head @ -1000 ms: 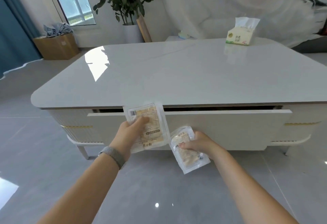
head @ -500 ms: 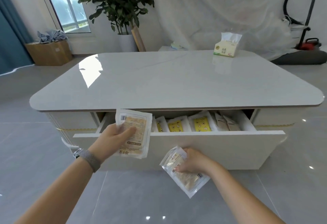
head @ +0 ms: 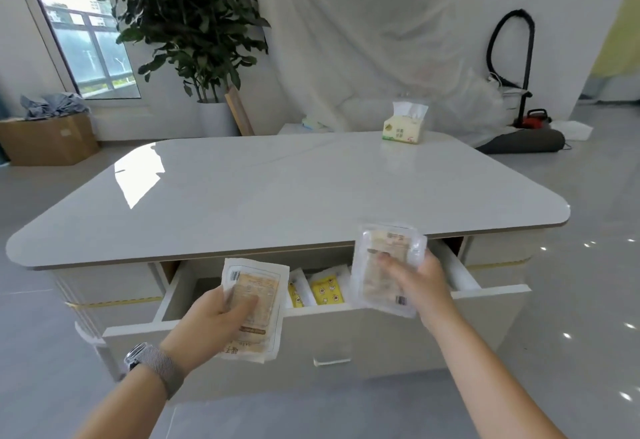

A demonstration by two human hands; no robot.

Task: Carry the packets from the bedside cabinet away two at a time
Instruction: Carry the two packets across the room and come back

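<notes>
Little can truly be read. The packet in the left hand (head: 254, 307) carries a barcode at its upper left corner and lines of dark print, with large characters along its lower edge (upside down and too blurred to make out). The packet in the right hand (head: 386, 267) bears a few characters near its top and a small barcode near its bottom, also unreadable. The tissue pack (head: 403, 130) on the worktop (head: 277, 189) shows a yellow emblem and small illegible characters.

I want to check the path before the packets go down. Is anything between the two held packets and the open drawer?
Nothing visible does. The left hand holds one packet and the right hand another, both right over the open drawer. Yellow packets already lie inside, between the two.
</notes>
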